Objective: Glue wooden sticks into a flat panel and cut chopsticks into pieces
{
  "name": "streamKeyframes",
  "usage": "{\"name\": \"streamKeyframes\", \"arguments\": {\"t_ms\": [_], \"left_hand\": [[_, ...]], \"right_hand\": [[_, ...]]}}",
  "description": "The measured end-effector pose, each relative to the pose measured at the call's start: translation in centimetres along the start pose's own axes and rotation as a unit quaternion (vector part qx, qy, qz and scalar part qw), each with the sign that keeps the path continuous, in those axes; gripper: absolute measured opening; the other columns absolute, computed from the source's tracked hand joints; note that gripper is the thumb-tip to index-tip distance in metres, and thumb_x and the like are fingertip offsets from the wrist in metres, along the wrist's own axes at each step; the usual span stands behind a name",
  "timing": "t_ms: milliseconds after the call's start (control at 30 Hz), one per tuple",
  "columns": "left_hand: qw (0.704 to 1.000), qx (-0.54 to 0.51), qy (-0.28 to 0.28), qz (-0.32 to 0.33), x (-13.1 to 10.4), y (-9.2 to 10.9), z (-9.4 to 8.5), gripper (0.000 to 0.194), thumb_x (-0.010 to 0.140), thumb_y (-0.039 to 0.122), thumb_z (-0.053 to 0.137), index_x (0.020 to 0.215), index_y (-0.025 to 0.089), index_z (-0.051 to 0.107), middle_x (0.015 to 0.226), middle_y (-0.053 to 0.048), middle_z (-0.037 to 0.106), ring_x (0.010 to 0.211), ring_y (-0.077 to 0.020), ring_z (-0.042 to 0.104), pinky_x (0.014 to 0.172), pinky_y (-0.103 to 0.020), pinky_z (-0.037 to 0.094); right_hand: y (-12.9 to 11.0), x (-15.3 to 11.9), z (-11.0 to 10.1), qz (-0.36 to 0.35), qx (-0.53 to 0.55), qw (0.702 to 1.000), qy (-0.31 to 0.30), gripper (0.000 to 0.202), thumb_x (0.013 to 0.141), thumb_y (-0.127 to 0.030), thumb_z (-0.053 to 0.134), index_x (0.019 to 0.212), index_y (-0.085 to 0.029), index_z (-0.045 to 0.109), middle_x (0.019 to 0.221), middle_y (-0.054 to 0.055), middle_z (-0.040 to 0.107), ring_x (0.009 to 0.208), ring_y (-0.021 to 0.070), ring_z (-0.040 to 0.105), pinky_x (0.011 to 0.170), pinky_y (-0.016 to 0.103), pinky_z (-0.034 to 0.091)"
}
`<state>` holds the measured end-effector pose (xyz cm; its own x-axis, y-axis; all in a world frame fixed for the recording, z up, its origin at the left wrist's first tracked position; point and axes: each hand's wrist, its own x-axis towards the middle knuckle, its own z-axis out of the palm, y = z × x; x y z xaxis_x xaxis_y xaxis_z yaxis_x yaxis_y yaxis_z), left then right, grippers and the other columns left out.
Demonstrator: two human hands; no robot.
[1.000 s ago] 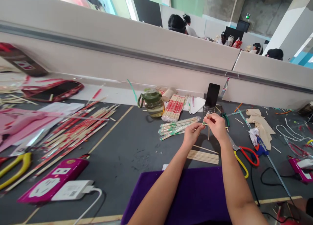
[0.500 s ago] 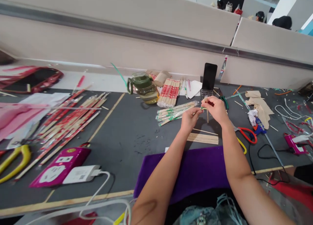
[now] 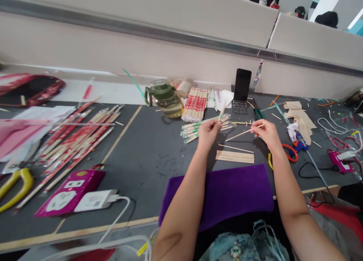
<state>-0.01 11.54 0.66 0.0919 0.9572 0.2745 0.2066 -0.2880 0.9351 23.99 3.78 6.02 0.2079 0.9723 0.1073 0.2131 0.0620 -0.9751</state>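
Observation:
My left hand (image 3: 209, 132) is closed in a pinch on a blurred whitish wrapper (image 3: 222, 113) with green print, which sticks up from the fingertips. Off to the right, my right hand (image 3: 266, 132) grips one end of a thin wooden chopstick (image 3: 238, 135) that points left and slightly down. A bundle of chopsticks in clear, green-printed wrappers (image 3: 195, 129) lies just behind my left hand. Below the hands, bare chopsticks (image 3: 235, 156) form a neat side-by-side row, with a single stick (image 3: 236, 148) lying apart behind it.
Nearest me lies a purple cloth (image 3: 238, 193). A glass teapot (image 3: 166, 100), red-wrapped chopsticks (image 3: 195, 104) and a phone on a wire stand (image 3: 242, 85) are at the back. Scissors (image 3: 289, 152) and a blue glue gun (image 3: 302, 142) sit right; more red-wrapped chopsticks (image 3: 82, 140) and a power bank (image 3: 70, 191) left.
My hands have moved apart from being close together near the phone stand. The chopstick is now out in my right hand, and the wrapper remains in my left.

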Motion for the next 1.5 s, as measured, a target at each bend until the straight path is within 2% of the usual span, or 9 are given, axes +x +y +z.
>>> {"name": "streamKeyframes", "arguments": {"t_ms": [67, 133, 267, 400, 533, 633, 900, 1100, 1500], "left_hand": [[0.994, 0.091, -0.067, 0.0, -0.4, 0.2, 0.0, 0.021, 0.085, 0.035, 0.06, 0.075, 0.019, 0.069, 0.065, -0.001, 0.063, 0.063, -0.0173, 0.055, 0.063, -0.028, 0.041], [0.986, 0.137, -0.098, 0.01, -0.8, 0.6, 0.2, 0.016, 0.081, 0.03, 0.063, 0.071, 0.02, 0.069, 0.07, -0.003, 0.067, 0.067, -0.0187, 0.057, 0.065, -0.029, 0.04], [0.949, 0.264, -0.174, 0.009, -1.1, 1.0, -0.1, 0.019, 0.085, 0.028, 0.057, 0.076, 0.021, 0.073, 0.085, -0.008, 0.073, 0.079, -0.0225, 0.061, 0.069, -0.03, 0.04], [0.932, 0.29, -0.214, -0.031, -0.7, 0.4, -2.0, 0.016, 0.079, 0.031, 0.063, 0.072, 0.021, 0.074, 0.07, -0.006, 0.071, 0.067, -0.0219, 0.06, 0.061, -0.03, 0.037], [0.927, 0.29, -0.231, -0.063, -0.3, -0.1, -3.8, 0.014, 0.073, 0.033, 0.066, 0.071, 0.021, 0.074, 0.066, -0.004, 0.07, 0.063, -0.0205, 0.059, 0.059, -0.029, 0.037], [0.924, 0.283, -0.242, -0.083, -0.2, 0.0, -4.3, 0.015, 0.071, 0.034, 0.065, 0.071, 0.021, 0.073, 0.065, -0.003, 0.069, 0.063, -0.0203, 0.059, 0.06, -0.03, 0.037], [0.92, 0.257, -0.275, -0.111, -0.3, 0.1, -4.3, 0.022, 0.069, 0.04, 0.063, 0.068, 0.02, 0.071, 0.061, -0.001, 0.065, 0.059, -0.0179, 0.055, 0.059, -0.029, 0.036], [0.92, 0.243, -0.282, -0.122, -0.3, -0.2, -4.5, 0.021, 0.065, 0.041, 0.067, 0.067, 0.021, 0.069, 0.06, 0.0, 0.064, 0.059, -0.0175, 0.054, 0.058, -0.029, 0.037], [0.923, 0.228, -0.28, -0.133, -0.3, -0.3, -4.5, 0.025, 0.066, 0.044, 0.068, 0.07, 0.02, 0.071, 0.061, 0.0, 0.064, 0.06, -0.0173, 0.054, 0.058, -0.028, 0.036]], "right_hand": [[1.5, -1.0, -0.9, 0.005, -0.053, 0.999, 0.001, 0.02, 0.076, -0.037, 0.072, 0.087, -0.02, 0.07, 0.075, 0.002, 0.072, 0.07, 0.0187, 0.069, 0.059, 0.028, 0.052], [2.5, -1.9, -1.6, -0.018, -0.147, 0.989, -0.009, 0.014, 0.08, -0.031, 0.068, 0.088, -0.021, 0.072, 0.081, 0.003, 0.073, 0.075, 0.0197, 0.069, 0.067, 0.031, 0.053], [3.5, -3.1, -1.4, -0.08, -0.346, 0.933, -0.063, 0.009, 0.088, -0.018, 0.065, 0.087, -0.022, 0.073, 0.092, 0.005, 0.071, 0.086, 0.0205, 0.068, 0.081, 0.033, 0.049], [3.9, -3.5, -0.4, -0.099, -0.437, 0.885, -0.124, 0.013, 0.091, -0.014, 0.065, 0.085, -0.022, 0.073, 0.089, 0.005, 0.069, 0.089, 0.0205, 0.064, 0.081, 0.032, 0.046], [4.4, -3.5, -0.7, -0.09, -0.438, 0.884, -0.137, 0.013, 0.092, -0.015, 0.066, 0.088, -0.023, 0.075, 0.091, 0.005, 0.069, 0.09, 0.0208, 0.064, 0.082, 0.033, 0.046], [4.6, -3.6, -1.3, -0.077, -0.419, 0.892, -0.153, 0.016, 0.093, -0.013, 0.065, 0.089, -0.023, 0.077, 0.096, 0.005, 0.07, 0.093, 0.0208, 0.065, 0.083, 0.033, 0.046], [4.6, -3.9, -1.7, -0.053, -0.38, 0.908, -0.166, 0.016, 0.092, -0.012, 0.066, 0.094, -0.022, 0.078, 0.098, 0.004, 0.07, 0.094, 0.0196, 0.065, 0.086, 0.033, 0.046], [4.1, -4.1, -2.5, -0.02, -0.386, 0.906, -0.175, 0.017, 0.089, -0.009, 0.065, 0.087, -0.021, 0.077, 0.095, 0.004, 0.07, 0.09, 0.0191, 0.063, 0.083, 0.032, 0.043], [3.5, -4.4, -2.7, -0.025, -0.356, 0.912, -0.202, 0.022, 0.086, -0.002, 0.064, 0.085, -0.021, 0.075, 0.09, 0.002, 0.068, 0.085, 0.0174, 0.061, 0.079, 0.03, 0.041]]}}
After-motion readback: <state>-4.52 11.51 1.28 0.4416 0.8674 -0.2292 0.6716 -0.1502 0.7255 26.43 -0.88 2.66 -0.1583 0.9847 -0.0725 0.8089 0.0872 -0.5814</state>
